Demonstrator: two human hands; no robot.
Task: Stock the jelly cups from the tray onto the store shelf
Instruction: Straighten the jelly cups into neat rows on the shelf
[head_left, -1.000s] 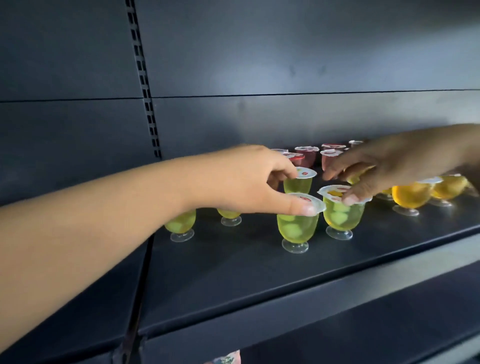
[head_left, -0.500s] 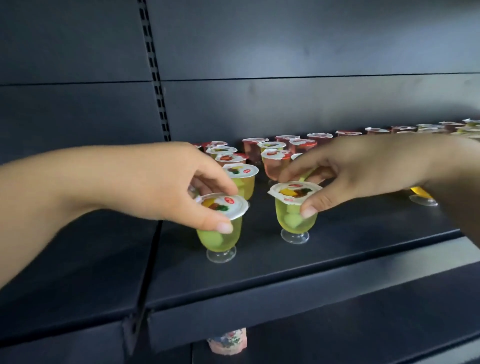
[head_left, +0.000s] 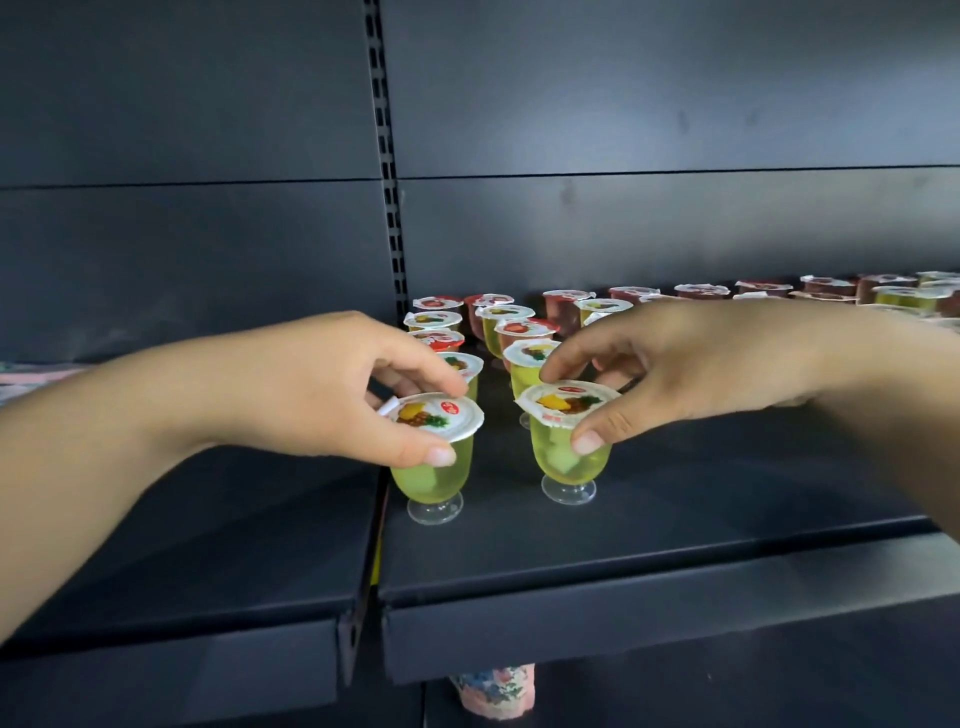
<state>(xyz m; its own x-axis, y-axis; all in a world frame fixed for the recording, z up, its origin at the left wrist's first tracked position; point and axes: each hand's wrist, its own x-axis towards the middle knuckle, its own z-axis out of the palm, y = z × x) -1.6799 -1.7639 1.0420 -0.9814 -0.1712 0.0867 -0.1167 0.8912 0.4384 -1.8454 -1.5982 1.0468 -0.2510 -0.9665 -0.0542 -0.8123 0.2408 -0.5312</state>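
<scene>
Two green jelly cups with white foil lids stand side by side near the front of the dark shelf. My left hand pinches the rim of the left green cup between thumb and fingers. My right hand pinches the rim of the right green cup the same way. Both cups rest on their clear feet. Behind them stand rows of several more cups, green and red, reaching back to the shelf wall.
A row of red and green cups runs along the back wall to the right. A second shelf section lies to the left across a gap at the slotted upright. A floral-patterned object shows below the shelf.
Both hands have drawn toward the shelf front, each with a green cup, and the view has shifted right and down. The cups now stand on the shelf near its front.
</scene>
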